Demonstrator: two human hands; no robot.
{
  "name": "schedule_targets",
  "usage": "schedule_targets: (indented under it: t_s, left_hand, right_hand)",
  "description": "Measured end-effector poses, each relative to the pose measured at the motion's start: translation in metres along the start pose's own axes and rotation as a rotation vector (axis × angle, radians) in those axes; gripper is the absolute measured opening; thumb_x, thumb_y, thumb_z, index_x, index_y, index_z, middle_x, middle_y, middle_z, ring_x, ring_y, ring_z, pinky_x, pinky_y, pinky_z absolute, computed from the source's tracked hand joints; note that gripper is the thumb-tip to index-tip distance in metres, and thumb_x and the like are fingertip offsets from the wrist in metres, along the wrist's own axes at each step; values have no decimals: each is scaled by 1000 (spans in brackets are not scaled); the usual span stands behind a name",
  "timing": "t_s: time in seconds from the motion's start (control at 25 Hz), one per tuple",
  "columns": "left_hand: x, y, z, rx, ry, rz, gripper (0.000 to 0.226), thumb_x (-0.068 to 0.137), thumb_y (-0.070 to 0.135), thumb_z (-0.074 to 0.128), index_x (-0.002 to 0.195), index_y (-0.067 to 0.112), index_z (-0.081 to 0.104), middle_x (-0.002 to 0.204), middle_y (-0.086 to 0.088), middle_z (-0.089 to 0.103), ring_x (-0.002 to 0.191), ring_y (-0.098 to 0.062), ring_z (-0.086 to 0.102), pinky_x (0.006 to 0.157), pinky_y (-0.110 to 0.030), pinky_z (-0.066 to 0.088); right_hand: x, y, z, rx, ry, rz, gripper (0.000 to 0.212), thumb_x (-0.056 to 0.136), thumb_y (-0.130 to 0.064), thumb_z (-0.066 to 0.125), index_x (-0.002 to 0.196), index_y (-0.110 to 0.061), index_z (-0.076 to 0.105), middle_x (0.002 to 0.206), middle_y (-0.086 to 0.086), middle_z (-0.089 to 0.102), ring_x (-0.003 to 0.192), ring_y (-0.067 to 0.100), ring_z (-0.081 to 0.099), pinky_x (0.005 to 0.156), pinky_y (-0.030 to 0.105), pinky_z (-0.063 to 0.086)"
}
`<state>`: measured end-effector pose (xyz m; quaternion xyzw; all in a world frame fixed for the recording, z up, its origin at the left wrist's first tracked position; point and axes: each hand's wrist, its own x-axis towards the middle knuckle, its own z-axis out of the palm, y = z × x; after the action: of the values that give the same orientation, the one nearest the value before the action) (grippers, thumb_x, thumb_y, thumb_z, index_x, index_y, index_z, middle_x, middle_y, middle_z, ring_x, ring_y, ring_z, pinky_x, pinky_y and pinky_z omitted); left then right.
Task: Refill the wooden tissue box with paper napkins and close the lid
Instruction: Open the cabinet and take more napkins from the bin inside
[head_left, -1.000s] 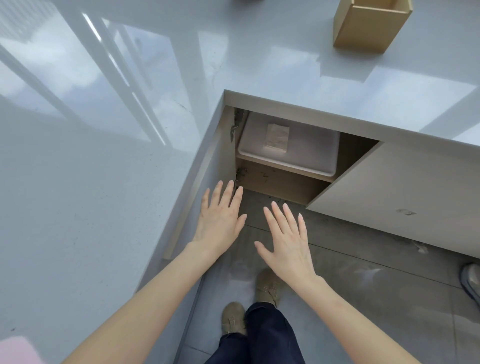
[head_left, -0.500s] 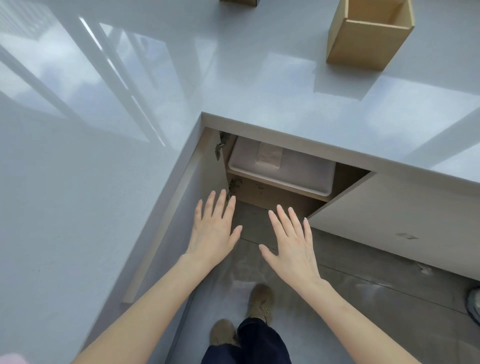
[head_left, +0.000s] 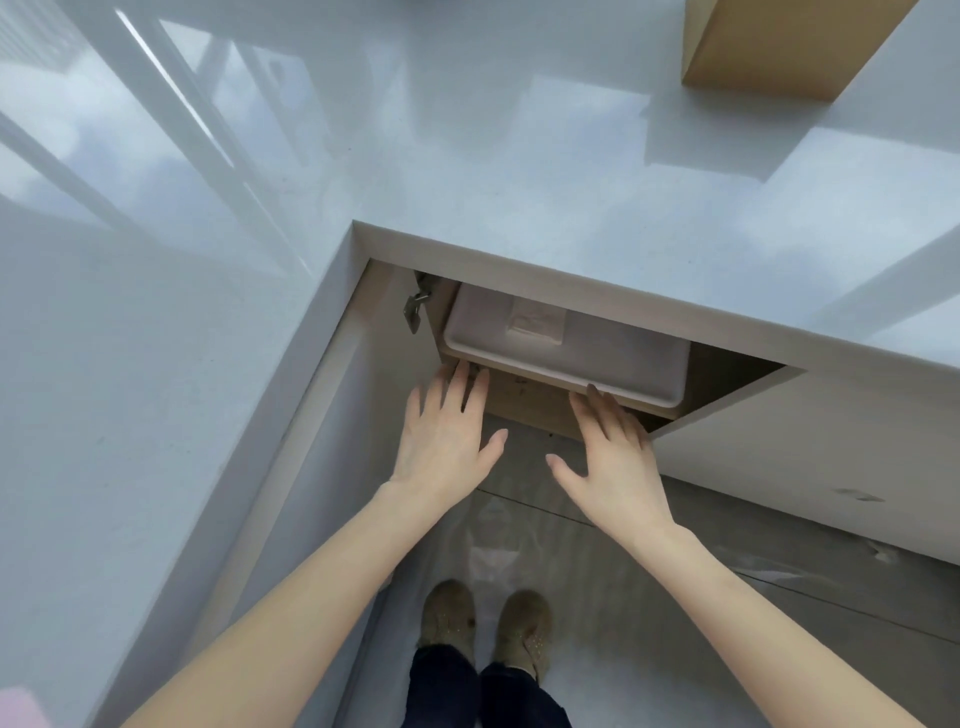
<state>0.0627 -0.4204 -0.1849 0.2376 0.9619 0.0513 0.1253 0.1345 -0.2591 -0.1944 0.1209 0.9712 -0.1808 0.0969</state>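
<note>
The wooden tissue box (head_left: 779, 47) stands on the glossy grey countertop (head_left: 467, 156) at the top right, cut off by the frame edge. Under the counter, an open cabinet holds a white plastic bin (head_left: 597, 358) on a shelf. A pale folded stack of napkins (head_left: 535, 325) lies in the bin. My left hand (head_left: 447, 436) is spread flat with fingertips at the bin's front left corner. My right hand (head_left: 613, 452) is spread too, its fingertips at the bin's front rim. Neither hand holds anything.
The open cabinet door (head_left: 332, 441) hangs at the left beside my left arm, with a metal hinge (head_left: 415, 309) near its top. A closed cabinet door (head_left: 810, 457) is on the right. My feet (head_left: 483, 623) stand on the grey tiled floor.
Both hands have reached forward and up from the floor area to the front edge of the white bin. The view has moved closer to the cabinet.
</note>
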Motion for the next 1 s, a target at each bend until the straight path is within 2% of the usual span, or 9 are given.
schedule_targets:
  t_s: [0.16, 0.32, 0.44, 0.56, 0.72, 0.84, 1.0]
  left_hand:
    - [24, -7, 22, -3, 13, 15, 67, 88, 44, 40, 143, 11, 18, 152, -14, 24, 141, -29, 16, 114, -44, 13]
    - [55, -13, 56, -37, -2, 25, 68, 90, 44, 39, 144, 12, 12, 155, -11, 15, 142, -28, 12, 115, -41, 10]
    - [84, -15, 81, -55, -8, 20, 68, 91, 44, 35, 145, 13, 8, 155, -10, 13, 143, -27, 9, 115, -39, 10]
    - [117, -13, 101, -119, 65, 23, 66, 90, 43, 39, 143, 10, 17, 152, -13, 23, 140, -29, 19, 112, -42, 19]
    - [170, -17, 128, -392, -40, -164, 63, 92, 43, 37, 141, 7, 21, 147, -16, 31, 132, -33, 31, 104, -38, 30]
    - [204, -19, 140, -527, -95, -266, 59, 93, 45, 35, 136, 4, 30, 141, -17, 39, 126, -32, 40, 95, -32, 34]
    - [241, -19, 144, -748, -90, -381, 62, 91, 48, 37, 134, 4, 35, 142, -14, 40, 126, -30, 41, 96, -31, 34]
  right_hand:
    - [20, 13, 20, 42, -18, 33, 71, 88, -45, 48, 146, -22, 16, 158, -1, 12, 145, 18, 8, 118, 36, 6]
    - [48, 32, 54, 108, -29, 68, 71, 89, -46, 47, 147, -23, 13, 158, -2, 8, 145, 16, 3, 117, 34, 2]
    - [73, 45, 78, 201, 22, 102, 70, 89, -44, 50, 146, -20, 18, 157, 1, 15, 145, 17, 10, 117, 34, 8]
    - [105, 57, 95, 265, 68, 106, 68, 89, -39, 52, 145, -15, 22, 156, 6, 20, 144, 21, 15, 119, 36, 15]
    - [149, 67, 110, 303, 43, 129, 64, 91, -36, 51, 143, -9, 26, 152, 11, 28, 139, 26, 25, 114, 35, 23]
    - [190, 66, 110, 518, 19, 304, 55, 94, -35, 45, 137, -4, 35, 144, 14, 39, 130, 29, 39, 105, 31, 33]
    - [232, 59, 103, 671, 51, 458, 52, 92, -35, 48, 129, 2, 45, 134, 19, 51, 120, 33, 49, 91, 32, 42]
